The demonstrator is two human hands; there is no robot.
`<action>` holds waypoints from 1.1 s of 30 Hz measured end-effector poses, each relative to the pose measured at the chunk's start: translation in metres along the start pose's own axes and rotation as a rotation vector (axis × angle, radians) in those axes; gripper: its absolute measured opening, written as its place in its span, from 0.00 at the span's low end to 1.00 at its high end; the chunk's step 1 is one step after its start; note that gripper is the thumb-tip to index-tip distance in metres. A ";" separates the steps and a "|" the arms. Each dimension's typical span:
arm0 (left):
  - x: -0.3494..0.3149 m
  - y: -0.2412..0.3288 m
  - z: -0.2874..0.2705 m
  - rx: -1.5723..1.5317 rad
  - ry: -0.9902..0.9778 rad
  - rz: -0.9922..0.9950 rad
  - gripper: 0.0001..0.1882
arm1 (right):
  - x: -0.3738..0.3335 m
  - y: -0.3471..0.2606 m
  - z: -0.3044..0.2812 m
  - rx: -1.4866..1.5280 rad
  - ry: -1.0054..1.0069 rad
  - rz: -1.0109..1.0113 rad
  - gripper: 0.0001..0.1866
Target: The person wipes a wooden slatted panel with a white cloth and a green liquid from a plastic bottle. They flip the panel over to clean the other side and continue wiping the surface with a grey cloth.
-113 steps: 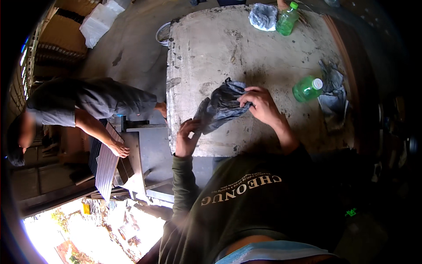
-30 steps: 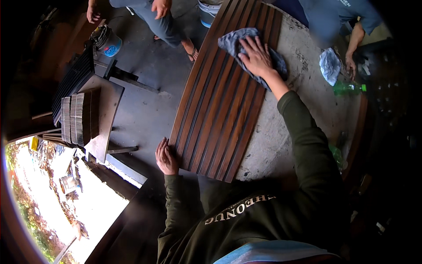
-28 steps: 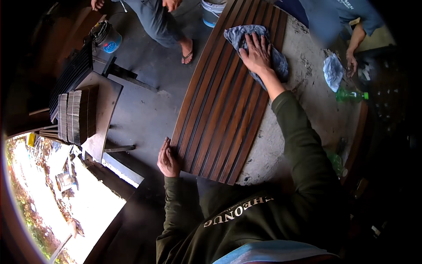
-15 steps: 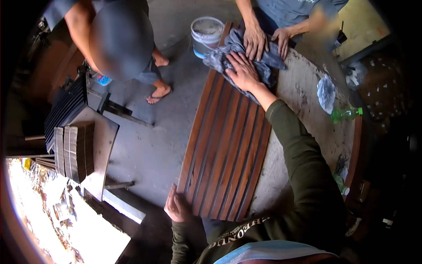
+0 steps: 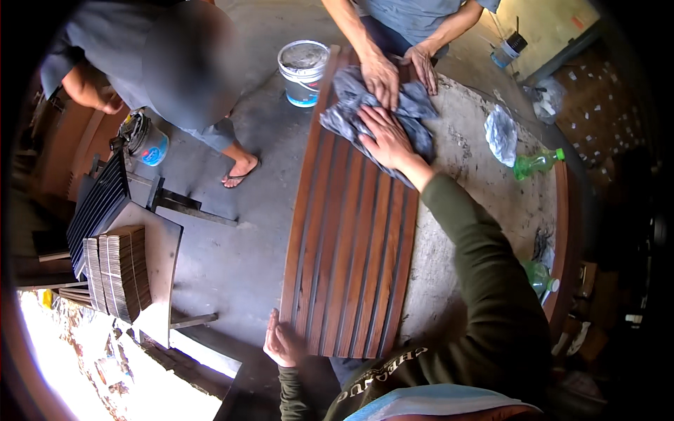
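A long brown panel of parallel wood slats (image 5: 351, 252) with dark grooves lies on the worktable, running away from me. My right hand (image 5: 385, 137) is open on a crumpled grey rag (image 5: 344, 116) across the panel's far part, palm down with its fingers spread. My left hand (image 5: 282, 342) is beside the panel's near left corner, fingers stretched out and holding nothing; whether it touches the edge I cannot tell. Opposite me, a co-worker's hand (image 5: 381, 78) presses on the same rag, and that person's other hand (image 5: 421, 67) rests near the panel's far right corner.
The worn worktable (image 5: 449, 231) carries a crumpled pale plastic bag (image 5: 500, 137) and green bottles (image 5: 539, 163) at right. A white bucket (image 5: 302, 88) stands beyond the panel's left edge. Another person (image 5: 140, 63) bends at far left, near bundled slats (image 5: 119, 270) on a stand.
My right hand and the rag have slid a little toward me along the panel. The person at left has shifted, uncovering another bucket. The whole view has turned slightly.
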State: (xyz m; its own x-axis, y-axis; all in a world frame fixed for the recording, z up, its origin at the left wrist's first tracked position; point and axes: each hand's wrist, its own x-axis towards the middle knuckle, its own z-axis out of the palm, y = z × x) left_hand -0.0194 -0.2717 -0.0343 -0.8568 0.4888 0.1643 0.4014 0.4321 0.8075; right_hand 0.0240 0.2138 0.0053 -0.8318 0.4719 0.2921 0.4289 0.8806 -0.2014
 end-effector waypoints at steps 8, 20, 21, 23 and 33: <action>-0.008 -0.013 -0.010 -0.047 -0.127 -0.128 0.18 | -0.112 -0.176 -0.015 0.172 -0.487 -0.497 0.33; -0.009 -0.003 0.002 -0.405 0.091 -0.039 0.25 | -0.053 -0.131 0.035 -0.047 -0.038 -0.143 0.31; -0.011 -0.004 0.003 -0.407 0.103 -0.013 0.26 | -0.073 -0.156 0.029 -0.022 -0.070 -0.175 0.31; -0.012 -0.011 0.009 -0.479 0.147 0.026 0.28 | -0.117 -0.207 0.020 0.020 -0.138 -0.237 0.31; 0.009 -0.020 -0.014 -0.106 -0.016 0.188 0.32 | -0.222 -0.322 -0.012 0.198 -0.327 -0.396 0.33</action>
State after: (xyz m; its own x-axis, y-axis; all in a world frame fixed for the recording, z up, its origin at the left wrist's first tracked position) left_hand -0.0401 -0.2865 -0.0414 -0.7648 0.5652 0.3092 0.5163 0.2507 0.8189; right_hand 0.0747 -0.1744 0.0171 -0.9958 0.0411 0.0818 0.0132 0.9487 -0.3160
